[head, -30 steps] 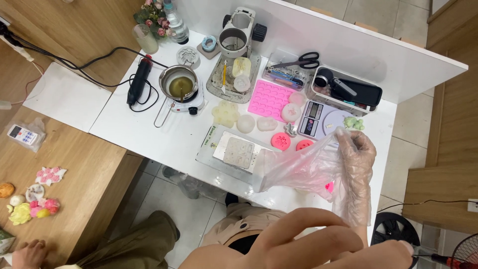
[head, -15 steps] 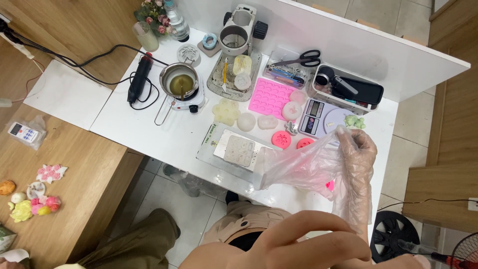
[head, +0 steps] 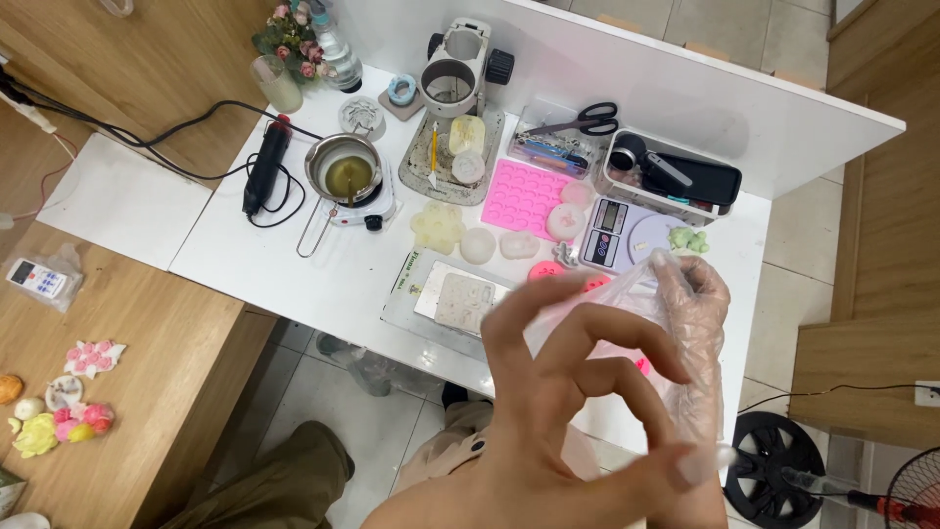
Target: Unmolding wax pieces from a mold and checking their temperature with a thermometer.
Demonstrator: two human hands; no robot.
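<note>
Plastic bag, thin, clear with a pinkish tint [head: 597,318], hangs open over the right front part of the white rectangular tabletop [head: 284,264], held up at its top edge. Right hand [head: 690,323], in a loose transparent disposable glove, has its fingers closed on the bag's upper rim near the digital kitchen scale [head: 627,233]. Left hand [head: 558,421], bare, is raised close to the camera in front of the bag, fingers spread and curled, thumb and fingertip apart; whether it touches the bag cannot be told. Just left of the bag lies a grey rectangular tray with a pale silicone mould [head: 460,299]; round pink moulds [head: 543,269] partly hidden behind the fingers. Farther back: a flat pink silicone mould sheet with many cavities [head: 524,191], black-handled scissors [head: 583,120], a dark-lidded clear storage box [head: 676,176]. Toward the left: a small metal melting pot on a white hotplate [head: 348,176], a black corded heat tool [head: 264,167]. A wooden side table [head: 127,323] at the far left carries small coloured flower-shaped casts [head: 64,416].
</note>
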